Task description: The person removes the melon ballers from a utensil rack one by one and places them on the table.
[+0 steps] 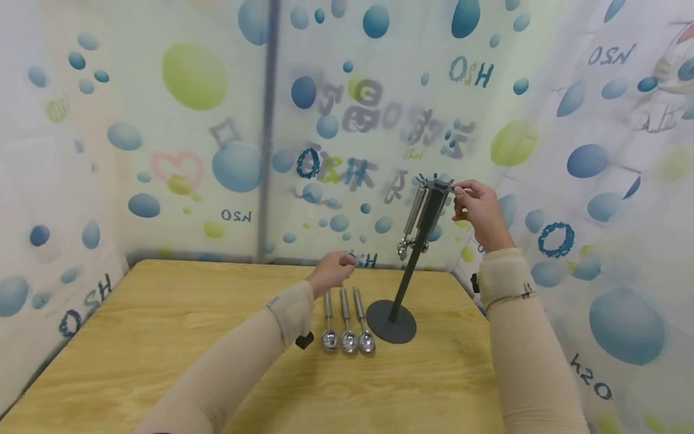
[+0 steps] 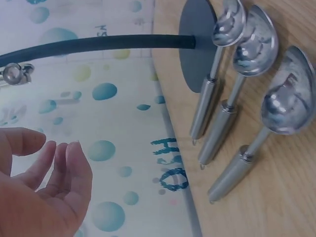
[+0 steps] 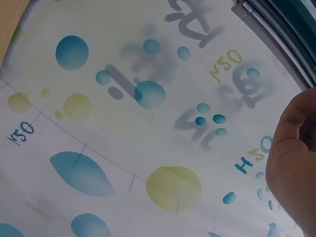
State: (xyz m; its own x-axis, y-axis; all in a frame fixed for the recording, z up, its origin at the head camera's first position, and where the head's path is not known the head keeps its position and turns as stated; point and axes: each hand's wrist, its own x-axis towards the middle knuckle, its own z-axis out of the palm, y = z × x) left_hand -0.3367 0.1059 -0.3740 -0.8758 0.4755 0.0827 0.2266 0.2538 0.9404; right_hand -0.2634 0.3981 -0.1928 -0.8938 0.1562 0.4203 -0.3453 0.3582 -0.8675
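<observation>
My right hand (image 1: 479, 211) is raised at the top of a dark grey stand (image 1: 412, 271), thumb and forefinger pinching the upper end of a hanging metal scoop by the hooks. In the right wrist view its handle (image 3: 276, 42) runs up to the curled fingers. Other steel scoops (image 1: 414, 211) hang from the stand with their heads down. Over the table's far part hovers my left hand (image 1: 333, 271), fingers loosely bent, holding nothing. Below it three shiny scoops (image 1: 349, 342) lie side by side, handles pointing away from me; the left wrist view shows their hollow bowls (image 2: 289, 106).
The stand's round base (image 1: 390, 337) rests on the wooden table (image 1: 217, 337), just right of the lying scoops. Pale curtains (image 1: 217, 144) printed with blue and green drops enclose the table at the back and on both sides.
</observation>
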